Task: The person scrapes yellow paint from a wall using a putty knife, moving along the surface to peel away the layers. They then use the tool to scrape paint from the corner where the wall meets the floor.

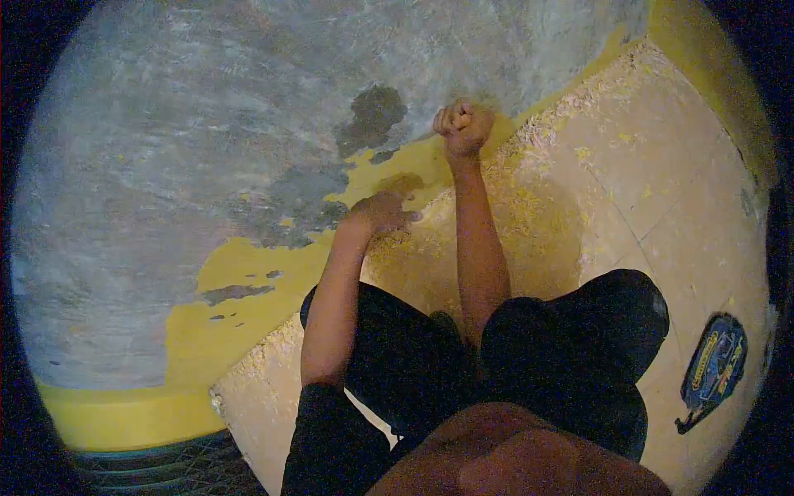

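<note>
My left hand [385, 212] is low by the wall, its fingers partly blurred but apart, with nothing visible in it. My right hand [465, 131] is closed in a fist close to the wall's lower edge; whatever its fingers wrap round, if anything, is hidden. Yellow paint [248, 285] remains in a ragged band along the bottom of the grey, scraped-looking wall [190, 124]. Below both hands, curled flakes and crumbs of paint [513, 178] lie thick on the floor along the wall.
Pale floor tiles [645, 190] stretch to the right, sprinkled with yellow bits. A dark blue pouch-like item [713, 368] with yellow markings lies there. Another yellow wall [711, 66] meets the corner at upper right. A dark latticed surface [165, 471] shows at lower left.
</note>
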`<state>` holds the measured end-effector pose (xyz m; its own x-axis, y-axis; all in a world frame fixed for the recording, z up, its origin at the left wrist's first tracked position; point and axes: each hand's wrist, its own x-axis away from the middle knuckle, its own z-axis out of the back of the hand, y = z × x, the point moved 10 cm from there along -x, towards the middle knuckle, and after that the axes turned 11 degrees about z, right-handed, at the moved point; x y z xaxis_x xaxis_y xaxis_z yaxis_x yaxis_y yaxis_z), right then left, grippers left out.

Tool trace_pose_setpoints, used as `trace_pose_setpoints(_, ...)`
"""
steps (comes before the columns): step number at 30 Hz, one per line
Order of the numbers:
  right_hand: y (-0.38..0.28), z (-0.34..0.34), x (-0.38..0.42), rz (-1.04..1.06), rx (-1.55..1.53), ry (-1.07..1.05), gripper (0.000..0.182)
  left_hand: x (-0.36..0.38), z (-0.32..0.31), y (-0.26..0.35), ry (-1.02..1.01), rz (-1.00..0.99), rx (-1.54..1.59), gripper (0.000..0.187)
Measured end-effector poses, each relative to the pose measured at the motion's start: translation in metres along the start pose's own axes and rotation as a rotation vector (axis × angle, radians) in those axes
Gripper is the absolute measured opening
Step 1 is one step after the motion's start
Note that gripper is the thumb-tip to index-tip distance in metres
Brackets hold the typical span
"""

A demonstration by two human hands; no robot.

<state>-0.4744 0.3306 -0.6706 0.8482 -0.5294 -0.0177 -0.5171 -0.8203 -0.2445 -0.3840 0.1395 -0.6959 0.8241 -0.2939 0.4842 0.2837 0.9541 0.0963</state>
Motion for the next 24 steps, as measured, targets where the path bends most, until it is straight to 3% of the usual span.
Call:
trace_pose_setpoints(1, -0.025, -0.022, 0.001, 0.109, 0.055, -0.196, 0.045, -0.01, 0.004, -0.002, 0.067, -0.147, 0.142, 0.056)
trace_pose_setpoints(2, -0.041, -0.042, 0.006, 0.22, 0.111, -0.394, 0.046, -0.017, 0.012, -0.005, 0.068, -0.138, 0.136, 0.056)
trace_pose_setpoints(3, -0.038, -0.041, 0.003, 0.216, 0.103, -0.394, 0.046, -0.02, 0.021, 0.004, 0.115, -0.21, 0.045, 0.054)
trace_pose_setpoints(5, -0.031, -0.017, -0.006, 0.149, 0.037, -0.169, 0.046, -0.021, 0.028, 0.016, 0.157, -0.285, -0.05, 0.051)
trace_pose_setpoints(7, -0.015, -0.006, -0.008, 0.158, 0.13, -0.259, 0.046, -0.031, 0.032, 0.009, 0.125, -0.088, 0.012, 0.048)
trace_pose_setpoints(9, -0.008, -0.007, -0.009, 0.166, 0.216, -0.35, 0.046, -0.035, 0.031, 0.019, 0.115, -0.142, -0.009, 0.048)
trace_pose_setpoints(11, -0.03, -0.004, -0.009, 0.253, 0.044, -0.304, 0.046, -0.038, 0.025, 0.022, 0.107, -0.188, -0.021, 0.047)
trace_pose_setpoints(14, -0.049, -0.012, -0.013, 0.173, -0.085, -0.309, 0.046, -0.043, 0.03, 0.025, 0.262, -0.225, -0.069, 0.044)
trace_pose_setpoints(16, -0.021, 0.007, -0.007, 0.217, 0.036, -0.236, 0.044, -0.035, 0.049, 0.028, 0.129, 0.031, 0.191, 0.042)
trace_pose_setpoints(20, -0.021, 0.016, 0.008, 0.263, 0.294, -0.188, 0.039, -0.067, 0.028, -0.008, 0.113, -0.039, 0.343, 0.036)
trace_pose_setpoints(22, -0.045, -0.007, 0.002, 0.308, 0.119, -0.231, 0.037, -0.044, 0.047, 0.003, 0.194, 0.079, 0.39, 0.019)
trace_pose_setpoints(24, -0.058, -0.02, -0.001, 0.345, -0.043, -0.264, 0.035, -0.031, 0.061, 0.012, 0.167, 0.105, 0.42, 0.021)
